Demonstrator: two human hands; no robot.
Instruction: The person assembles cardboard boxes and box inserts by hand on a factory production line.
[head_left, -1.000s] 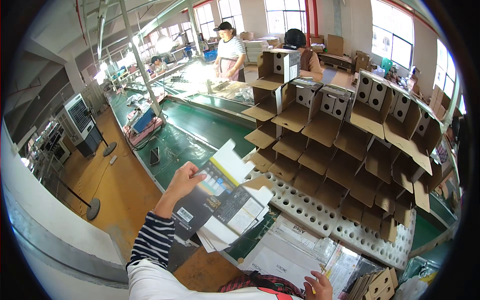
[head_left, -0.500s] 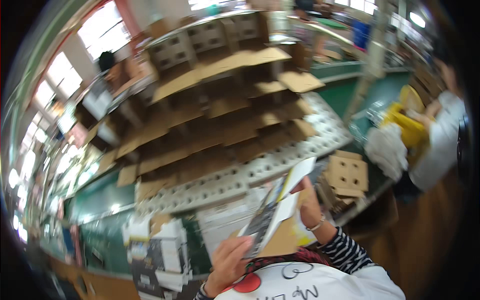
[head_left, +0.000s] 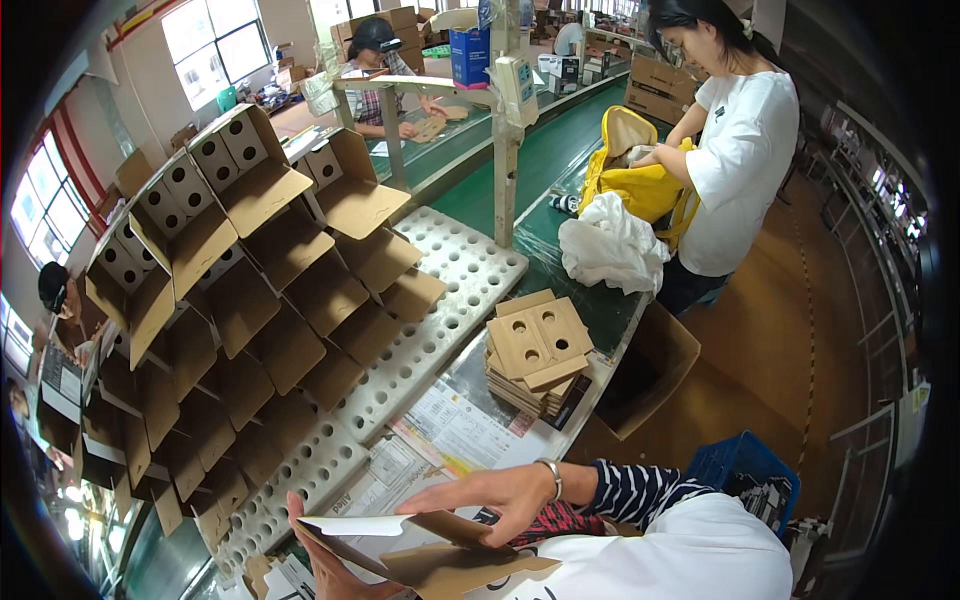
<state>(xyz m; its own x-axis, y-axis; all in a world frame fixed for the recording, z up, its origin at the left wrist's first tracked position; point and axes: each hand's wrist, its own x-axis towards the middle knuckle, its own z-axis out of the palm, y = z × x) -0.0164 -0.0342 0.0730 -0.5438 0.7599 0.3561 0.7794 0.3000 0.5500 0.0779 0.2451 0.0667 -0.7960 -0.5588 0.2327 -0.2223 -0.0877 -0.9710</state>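
The left hand, its grip partly hidden, backs the left end of a part-folded cardboard box lying crosswise between both hands, while the right hand, thumb loosely spread, touches its upper flap.

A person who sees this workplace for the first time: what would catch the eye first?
Probably the tall stack of open brown cardboard boxes, filling much of the left side on white perforated foam boards. Next, the bright yellow fabric bag at upper right, before a co-worker in a white shirt. Then, at bottom centre, the partly folded brown-and-white carton between the person's left hand and right hand.
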